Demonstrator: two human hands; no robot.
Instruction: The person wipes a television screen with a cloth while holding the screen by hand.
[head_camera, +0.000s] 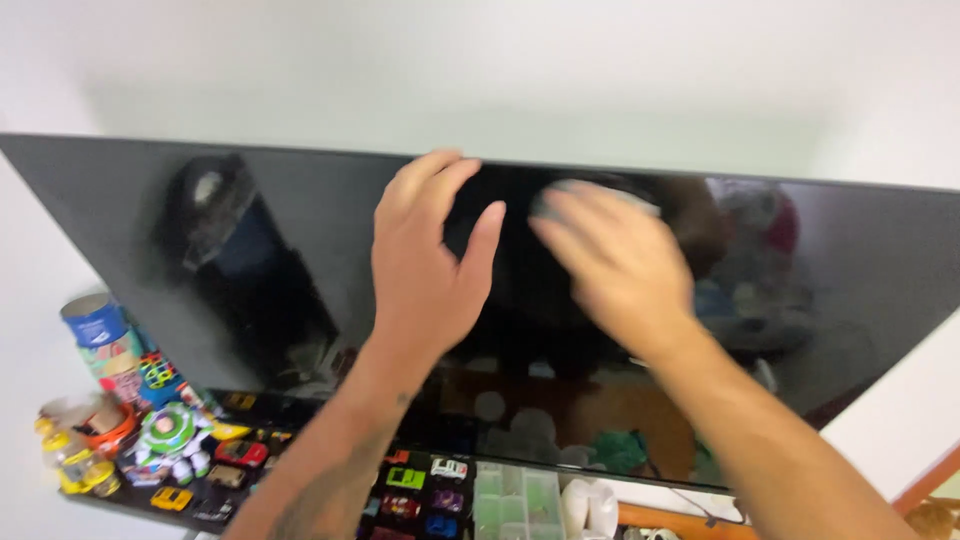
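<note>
A large dark television screen (300, 260) is seen hanging on a white wall (600, 70), with its long axis running from side to side, tilted a little in the view. Both hands are raised to its upper middle part, close under the top edge.

The left hand (430, 255) is held open, the fingers spread only a little and the thumb set apart toward the other hand. Nothing is held in it. The fingertips lie at the top edge of the screen; whether the palm is pressed on the glass or kept just before it cannot be told.

The right hand (615, 265) is blurred. It is laid over a grey cloth (590, 192), of which only a strip is seen above the fingers, against the screen near the top edge. The fingers seem bent down on the cloth, but how tightly it is gripped cannot be told because of the blur. The two hands are near to each other, and the cloth lies just above the right hand.

Well below the left hand, toy cars (405, 478) and a round green and white toy (168, 432) are seen on a dark shelf (130, 505), with a blue can (95, 320) at the far side. Below the right hand a pale green divided box (515, 495) is standing.
</note>
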